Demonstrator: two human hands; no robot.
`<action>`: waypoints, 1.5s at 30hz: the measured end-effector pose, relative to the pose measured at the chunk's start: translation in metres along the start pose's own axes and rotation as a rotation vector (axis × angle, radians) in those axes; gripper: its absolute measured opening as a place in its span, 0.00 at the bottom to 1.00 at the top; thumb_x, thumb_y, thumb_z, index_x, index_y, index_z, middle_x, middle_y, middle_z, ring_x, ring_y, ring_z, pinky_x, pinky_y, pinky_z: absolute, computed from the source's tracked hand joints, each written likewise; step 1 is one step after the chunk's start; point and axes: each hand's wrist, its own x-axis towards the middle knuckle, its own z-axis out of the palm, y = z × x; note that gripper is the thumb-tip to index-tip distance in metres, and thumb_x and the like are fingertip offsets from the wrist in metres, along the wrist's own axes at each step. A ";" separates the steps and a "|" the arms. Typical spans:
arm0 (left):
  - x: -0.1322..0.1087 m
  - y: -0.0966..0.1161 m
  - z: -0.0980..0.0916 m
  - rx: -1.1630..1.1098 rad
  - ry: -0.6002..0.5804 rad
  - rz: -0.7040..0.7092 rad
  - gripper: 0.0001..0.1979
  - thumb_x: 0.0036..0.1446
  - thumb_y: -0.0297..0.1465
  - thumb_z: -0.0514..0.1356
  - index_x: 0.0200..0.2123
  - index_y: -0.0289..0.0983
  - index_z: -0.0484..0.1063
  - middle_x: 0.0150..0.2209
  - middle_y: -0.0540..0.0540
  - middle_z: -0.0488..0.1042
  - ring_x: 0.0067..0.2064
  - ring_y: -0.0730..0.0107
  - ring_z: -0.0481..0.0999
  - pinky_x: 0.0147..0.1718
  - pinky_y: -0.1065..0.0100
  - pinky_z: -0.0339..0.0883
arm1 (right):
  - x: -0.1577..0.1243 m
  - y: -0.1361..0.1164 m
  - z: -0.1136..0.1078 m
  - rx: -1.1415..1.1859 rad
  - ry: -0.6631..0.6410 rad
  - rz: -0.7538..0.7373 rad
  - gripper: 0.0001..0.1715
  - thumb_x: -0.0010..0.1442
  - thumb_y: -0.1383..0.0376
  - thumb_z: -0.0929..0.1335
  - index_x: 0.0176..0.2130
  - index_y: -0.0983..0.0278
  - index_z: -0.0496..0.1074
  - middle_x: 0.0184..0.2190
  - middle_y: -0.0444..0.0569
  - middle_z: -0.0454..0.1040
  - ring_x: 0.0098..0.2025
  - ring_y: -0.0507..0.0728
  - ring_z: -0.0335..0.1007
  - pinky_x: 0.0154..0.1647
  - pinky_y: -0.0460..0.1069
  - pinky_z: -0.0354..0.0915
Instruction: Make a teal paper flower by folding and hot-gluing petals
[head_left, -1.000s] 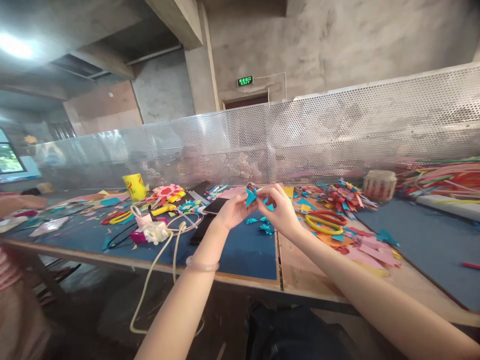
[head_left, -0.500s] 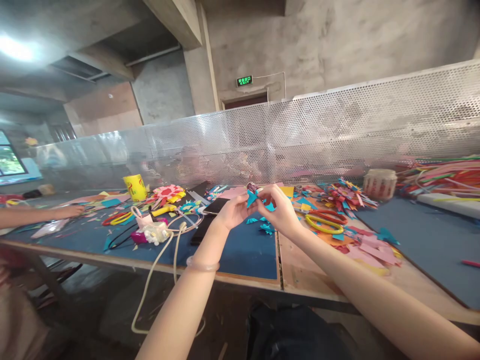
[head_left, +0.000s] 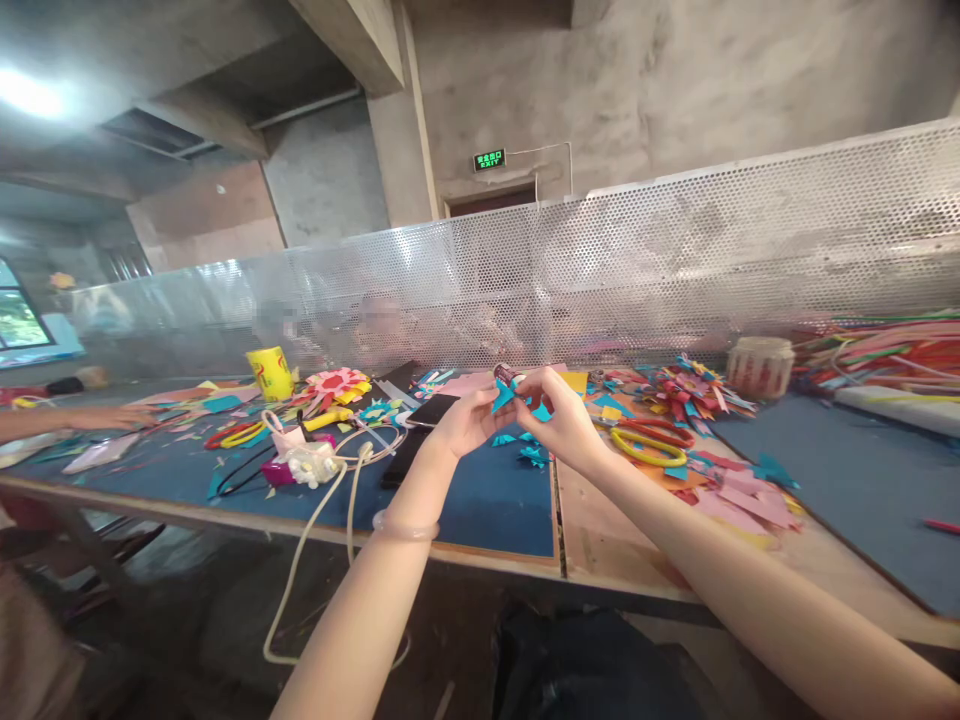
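Observation:
My left hand [head_left: 469,425], with a pale bangle at the wrist, is raised above the bench and closed on a small piece of blue folded paper [head_left: 503,396]. From the other side my right hand [head_left: 559,415] pinches the same piece, its thumb and fingertips meeting at the paper. Behind my fingers a small dark cylinder-like thing [head_left: 504,375] shows; I cannot tell whether I touch it. On the blue mat below lie cut blue paper pieces [head_left: 533,457]. A black phone [head_left: 433,411] rests beside my left hand.
Pink paper scraps [head_left: 754,495] and yellow-handled scissors [head_left: 652,450] lie to the right, near a paper flower cluster [head_left: 690,390] and a jar [head_left: 760,368]. Leftward are a corded glue gun [head_left: 304,465] and a yellow cup [head_left: 271,374]. Another person's hand [head_left: 127,417] reaches in.
My hands and the blue paper have barely moved. At the far left, the other person's hand has shifted slightly left over the paper scraps.

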 end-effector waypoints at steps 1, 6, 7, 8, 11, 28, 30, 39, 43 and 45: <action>0.000 0.000 0.000 0.007 0.001 -0.003 0.05 0.50 0.22 0.58 0.33 0.30 0.71 0.30 0.46 0.74 0.30 0.71 0.75 0.33 0.70 0.71 | 0.000 0.000 0.000 0.003 -0.008 0.006 0.08 0.54 0.72 0.64 0.35 0.61 0.62 0.32 0.44 0.65 0.29 0.51 0.62 0.29 0.47 0.59; 0.000 -0.001 0.000 0.038 0.004 -0.015 0.05 0.49 0.22 0.59 0.33 0.30 0.71 0.30 0.47 0.74 0.31 0.72 0.75 0.34 0.70 0.70 | 0.000 0.002 -0.001 0.021 -0.023 0.017 0.07 0.54 0.71 0.63 0.35 0.61 0.61 0.31 0.44 0.65 0.29 0.51 0.61 0.29 0.46 0.59; 0.000 -0.001 0.000 0.042 0.002 -0.017 0.05 0.49 0.22 0.59 0.32 0.30 0.71 0.30 0.47 0.74 0.31 0.72 0.75 0.34 0.70 0.70 | 0.000 0.003 -0.001 0.023 -0.021 0.016 0.07 0.54 0.71 0.63 0.35 0.61 0.61 0.31 0.44 0.65 0.28 0.50 0.61 0.28 0.46 0.59; 0.000 -0.001 0.000 0.045 0.001 -0.019 0.05 0.49 0.22 0.59 0.32 0.30 0.71 0.29 0.47 0.73 0.31 0.71 0.75 0.34 0.70 0.70 | 0.001 0.003 -0.001 0.024 -0.020 0.016 0.07 0.54 0.71 0.63 0.34 0.61 0.61 0.31 0.44 0.65 0.28 0.50 0.61 0.28 0.46 0.59; 0.000 0.000 -0.001 0.048 -0.003 -0.020 0.04 0.48 0.22 0.59 0.31 0.31 0.71 0.28 0.47 0.73 0.32 0.71 0.75 0.34 0.70 0.70 | 0.001 0.003 -0.001 0.029 -0.022 0.015 0.07 0.54 0.71 0.63 0.35 0.61 0.61 0.30 0.43 0.64 0.28 0.50 0.61 0.28 0.46 0.59; 0.001 -0.001 -0.003 0.116 -0.075 0.042 0.06 0.45 0.25 0.63 0.31 0.33 0.72 0.26 0.50 0.71 0.29 0.75 0.71 0.33 0.72 0.68 | -0.002 0.005 -0.002 -0.068 -0.019 -0.054 0.06 0.55 0.70 0.63 0.34 0.60 0.60 0.31 0.44 0.64 0.29 0.51 0.62 0.30 0.47 0.60; 0.000 0.000 0.000 0.128 -0.069 0.047 0.07 0.44 0.25 0.64 0.30 0.33 0.72 0.26 0.50 0.70 0.28 0.76 0.71 0.32 0.72 0.67 | -0.002 0.005 -0.003 -0.099 -0.008 -0.070 0.07 0.55 0.71 0.63 0.35 0.60 0.61 0.30 0.44 0.63 0.29 0.52 0.62 0.31 0.47 0.61; 0.001 0.000 0.001 0.210 -0.050 0.093 0.07 0.44 0.25 0.65 0.29 0.34 0.71 0.29 0.51 0.69 0.31 0.76 0.70 0.32 0.73 0.65 | -0.003 0.010 -0.002 -0.182 0.028 -0.095 0.07 0.55 0.71 0.63 0.35 0.60 0.62 0.30 0.45 0.65 0.31 0.53 0.64 0.34 0.48 0.63; 0.003 -0.001 -0.001 0.213 -0.058 0.106 0.07 0.44 0.24 0.65 0.30 0.34 0.71 0.29 0.51 0.69 0.30 0.77 0.69 0.32 0.73 0.64 | -0.004 0.013 -0.001 -0.213 0.041 -0.108 0.07 0.55 0.72 0.63 0.35 0.61 0.63 0.30 0.45 0.65 0.30 0.53 0.65 0.33 0.48 0.63; 0.003 -0.001 -0.001 0.212 -0.066 0.108 0.07 0.44 0.24 0.65 0.29 0.34 0.71 0.29 0.51 0.69 0.30 0.77 0.69 0.32 0.73 0.63 | -0.005 0.014 -0.001 -0.235 0.042 -0.107 0.07 0.56 0.71 0.63 0.36 0.60 0.63 0.29 0.46 0.65 0.30 0.54 0.65 0.33 0.49 0.63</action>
